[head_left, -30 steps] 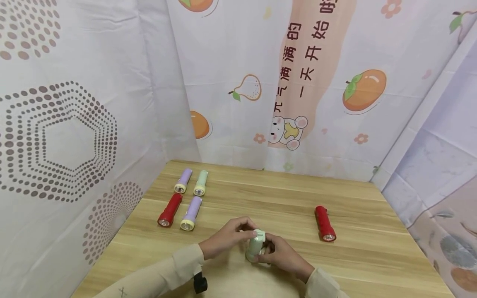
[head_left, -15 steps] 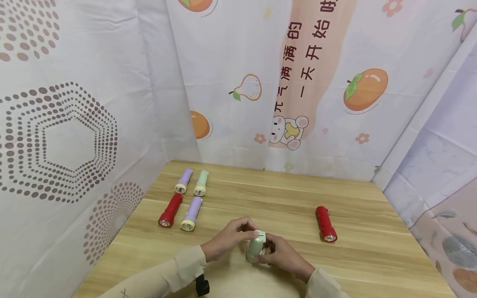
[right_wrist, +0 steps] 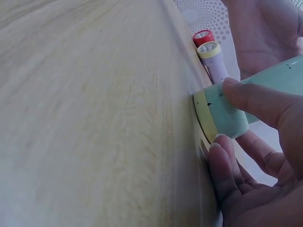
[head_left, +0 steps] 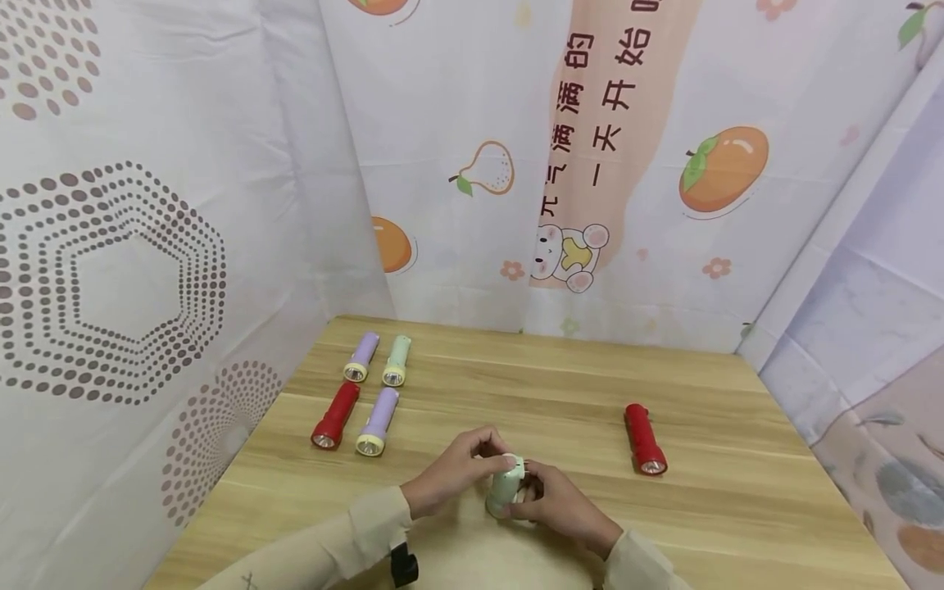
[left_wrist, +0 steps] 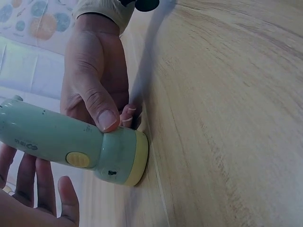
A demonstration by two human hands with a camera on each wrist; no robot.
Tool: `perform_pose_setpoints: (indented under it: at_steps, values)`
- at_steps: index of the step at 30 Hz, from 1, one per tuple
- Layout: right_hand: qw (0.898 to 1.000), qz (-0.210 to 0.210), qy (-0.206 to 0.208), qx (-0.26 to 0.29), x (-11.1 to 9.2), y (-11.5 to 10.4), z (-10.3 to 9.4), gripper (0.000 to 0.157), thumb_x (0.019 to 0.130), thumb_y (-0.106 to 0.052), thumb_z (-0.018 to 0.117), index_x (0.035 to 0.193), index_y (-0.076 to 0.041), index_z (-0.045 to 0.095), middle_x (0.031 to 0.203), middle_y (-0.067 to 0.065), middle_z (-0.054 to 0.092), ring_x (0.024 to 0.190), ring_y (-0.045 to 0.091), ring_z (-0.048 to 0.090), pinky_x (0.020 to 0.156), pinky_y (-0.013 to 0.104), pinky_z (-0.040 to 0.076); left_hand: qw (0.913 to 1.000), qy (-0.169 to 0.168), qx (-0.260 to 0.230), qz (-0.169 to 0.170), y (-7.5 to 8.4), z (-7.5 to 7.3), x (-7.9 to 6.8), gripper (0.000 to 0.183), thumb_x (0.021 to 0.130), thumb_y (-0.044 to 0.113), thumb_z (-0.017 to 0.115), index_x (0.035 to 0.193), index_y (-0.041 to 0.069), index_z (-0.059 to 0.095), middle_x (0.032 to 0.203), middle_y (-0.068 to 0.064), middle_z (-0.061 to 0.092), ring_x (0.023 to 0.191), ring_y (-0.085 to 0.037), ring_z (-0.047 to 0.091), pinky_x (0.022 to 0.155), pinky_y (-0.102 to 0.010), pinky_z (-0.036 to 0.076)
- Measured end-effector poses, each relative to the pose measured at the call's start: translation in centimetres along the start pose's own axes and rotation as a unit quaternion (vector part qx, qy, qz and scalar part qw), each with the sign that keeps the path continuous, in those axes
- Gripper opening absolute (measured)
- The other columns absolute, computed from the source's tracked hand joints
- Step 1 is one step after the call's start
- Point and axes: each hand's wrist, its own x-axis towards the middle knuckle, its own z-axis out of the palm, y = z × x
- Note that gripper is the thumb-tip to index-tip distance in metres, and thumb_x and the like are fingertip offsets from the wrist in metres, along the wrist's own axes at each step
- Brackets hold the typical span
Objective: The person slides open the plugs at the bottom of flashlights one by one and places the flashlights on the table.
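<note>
A mint-green flashlight [head_left: 506, 489] stands lens-down on the table, between both hands. My left hand [head_left: 459, 469] grips its upper tail end, the thumb near the top. Low down, my right hand [head_left: 564, 503] holds the wide head, with the thumb pressed on its side. The left wrist view shows the flashlight's yellow button [left_wrist: 77, 160] and yellow rim [left_wrist: 139, 158], which touches the wood. In the right wrist view, the right thumb [right_wrist: 251, 99] lies on the head and the other fingers are around its far side. The lens faces down, hidden.
On the left of the wooden table [head_left: 516, 377] lie two purple flashlights [head_left: 365, 352] [head_left: 379, 418], a mint-green one [head_left: 397, 359] and a red one [head_left: 337, 414]. Another red flashlight [head_left: 645, 438] lies at the right. Printed curtains [head_left: 442, 205] border the table's back and sides.
Both hands keep the same hold on the upright flashlight, which stays in place. Only the head view has shifted slightly.
</note>
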Motion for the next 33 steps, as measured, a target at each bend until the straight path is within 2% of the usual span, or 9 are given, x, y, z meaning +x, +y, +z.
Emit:
perform_pose_setpoints:
  at_steps: [11,20,33]
  values:
    - [1.0,0.004,0.0,-0.004,0.3,-0.7,0.0,0.051,0.086,-0.025,0.086,0.128,-0.006,0.064,0.101,0.004,0.066,0.088,0.019,0.054,0.069,0.025,0.048,1.0,0.002,0.004,0.007,0.1,-0.1,0.3,0.024,0.099,0.029,0.069,0.097,0.007,0.06,0.101,-0.002,0.063,0.096,-0.019,0.055,0.083,-0.034,0.045]
    - [1.0,0.008,0.0,0.012,0.2,-1.0,0.1,0.047,0.085,-0.02,0.086,0.125,-0.005,0.065,0.096,0.009,0.064,0.079,0.018,0.053,0.061,0.024,0.047,1.0,0.005,0.0,0.005,0.1,0.1,0.2,0.024,0.099,0.028,0.069,0.096,0.006,0.059,0.1,-0.001,0.062,0.095,-0.019,0.055,0.084,-0.035,0.045]
    - [1.0,0.011,0.0,0.016,0.1,-1.1,0.2,0.048,0.086,-0.021,0.085,0.127,-0.006,0.065,0.1,0.004,0.065,0.085,0.02,0.054,0.064,0.025,0.049,0.9998,0.016,0.008,0.003,0.1,0.3,0.2,0.027,0.098,0.03,0.07,0.092,0.008,0.057,0.097,-0.001,0.062,0.093,-0.018,0.055,0.083,-0.034,0.045]
